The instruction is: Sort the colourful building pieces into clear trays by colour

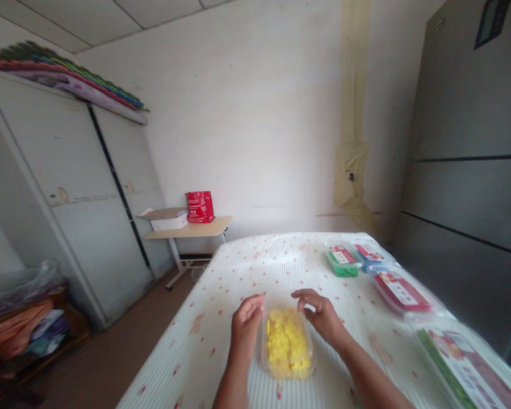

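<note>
On the table (255,264) | we see yellow pieces (288,343) inside clear container (276,300), closure unclear | left hand (246,319): grip unclear | right hand (323,317): fingers parted

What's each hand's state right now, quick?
Left hand: half-curled at the clear container's left side; grip cannot be told.
Right hand: open, loosely bent by its far right corner; contact unclear.

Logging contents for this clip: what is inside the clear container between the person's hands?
Yellow pieces lie inside the clear container, showing through its plastic. Whatever is beneath the uppermost pieces, including the container's bottom, is covered and cannot be seen.
</note>
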The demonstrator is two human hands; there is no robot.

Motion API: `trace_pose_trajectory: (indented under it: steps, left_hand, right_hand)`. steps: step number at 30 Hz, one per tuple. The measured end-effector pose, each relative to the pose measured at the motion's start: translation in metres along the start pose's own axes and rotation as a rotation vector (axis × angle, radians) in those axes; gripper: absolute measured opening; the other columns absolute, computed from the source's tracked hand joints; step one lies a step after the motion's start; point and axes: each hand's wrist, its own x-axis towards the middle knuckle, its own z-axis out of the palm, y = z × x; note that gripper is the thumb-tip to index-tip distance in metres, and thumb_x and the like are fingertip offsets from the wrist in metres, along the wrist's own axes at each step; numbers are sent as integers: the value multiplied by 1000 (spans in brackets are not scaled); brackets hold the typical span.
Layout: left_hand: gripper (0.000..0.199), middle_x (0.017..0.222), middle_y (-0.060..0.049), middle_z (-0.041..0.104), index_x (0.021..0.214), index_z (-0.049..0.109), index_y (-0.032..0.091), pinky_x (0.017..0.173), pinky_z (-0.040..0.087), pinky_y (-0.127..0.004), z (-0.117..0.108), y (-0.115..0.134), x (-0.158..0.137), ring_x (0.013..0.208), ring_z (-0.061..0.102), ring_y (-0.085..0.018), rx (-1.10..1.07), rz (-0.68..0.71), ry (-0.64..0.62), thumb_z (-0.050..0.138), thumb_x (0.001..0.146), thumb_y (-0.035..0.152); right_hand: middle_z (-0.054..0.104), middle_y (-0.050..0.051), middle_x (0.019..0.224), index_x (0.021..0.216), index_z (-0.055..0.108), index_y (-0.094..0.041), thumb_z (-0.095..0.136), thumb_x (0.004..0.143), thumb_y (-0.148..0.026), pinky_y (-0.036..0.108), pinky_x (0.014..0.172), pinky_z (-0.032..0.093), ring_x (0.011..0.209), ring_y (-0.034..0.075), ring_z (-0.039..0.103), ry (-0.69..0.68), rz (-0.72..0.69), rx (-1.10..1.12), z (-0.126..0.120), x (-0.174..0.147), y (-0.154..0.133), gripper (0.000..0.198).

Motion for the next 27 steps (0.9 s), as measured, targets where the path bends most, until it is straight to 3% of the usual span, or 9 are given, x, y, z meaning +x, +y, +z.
trace_pose_trajectory:
  steps: [5,10,14,19,27]
  left_hand:
    - [28,95,-7,68,81,71,18,73,47,-27,1,-11,7,91,61,-21,116,102,69,67,54,12]
    - [52,110,-10,65,107,65,20,86,44,-30,2,-26,9,108,56,-24,47,0,120,69,56,10]
    - [49,117,-14,63,107,64,19,97,39,-36,2,-31,5,117,52,-27,-57,-150,50,70,59,14]
    - [43,121,-8,62,101,68,23,103,34,-37,5,-28,0,123,48,-25,-110,-175,-20,64,60,11]
    - [43,115,-6,65,101,63,20,103,36,-32,10,-24,-3,121,49,-22,-55,-167,-53,56,60,9]
  right_hand:
    - [71,3,86,59,62,-22,39,56,-7,37,80,47,86,20,65,-11,41,31,-1,-3,8,28]
    - [69,5,93,70,63,-22,49,64,-15,38,82,45,90,22,62,128,100,-41,1,-3,11,17]
    - [67,5,88,89,63,-22,61,67,-31,33,68,46,76,20,60,189,322,-5,4,-3,14,24]
    - [54,-2,58,76,62,-19,58,63,-36,26,46,39,51,14,50,133,600,121,10,-4,17,22]
    - [48,-4,58,71,56,-17,51,57,-28,22,45,38,51,11,49,90,785,222,10,-1,10,19]
